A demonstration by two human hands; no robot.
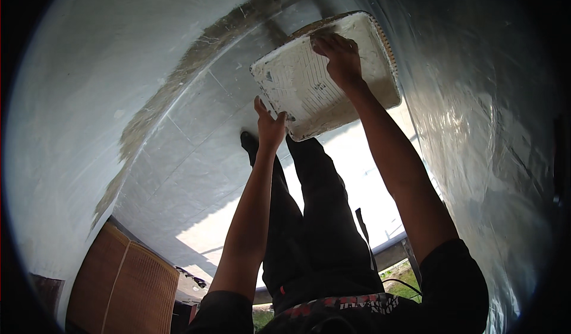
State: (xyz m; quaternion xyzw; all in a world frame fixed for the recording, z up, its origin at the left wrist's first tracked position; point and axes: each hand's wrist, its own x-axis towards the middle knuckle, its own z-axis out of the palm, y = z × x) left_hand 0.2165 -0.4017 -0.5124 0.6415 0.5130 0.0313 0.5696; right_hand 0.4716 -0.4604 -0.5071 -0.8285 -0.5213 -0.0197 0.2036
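Observation:
A paint tray [321,111] with a ribbed face and off-white paint smeared over it is held above my legs. My left hand [270,123] grips its left edge, thumb near the lower corner. My right hand [339,60] is inside the upper part of the tray, fingers curled downward; whatever they hold, if anything, is hidden behind them.
A pale wall [77,96] with a grey-brown unpainted strip runs along the left. Clear plastic sheeting [476,155] hangs on the right. Below are my legs [315,215], grey tiled floor [178,155] with bright sunlight, a brown slatted panel [137,274] and a railing [392,239] by grass.

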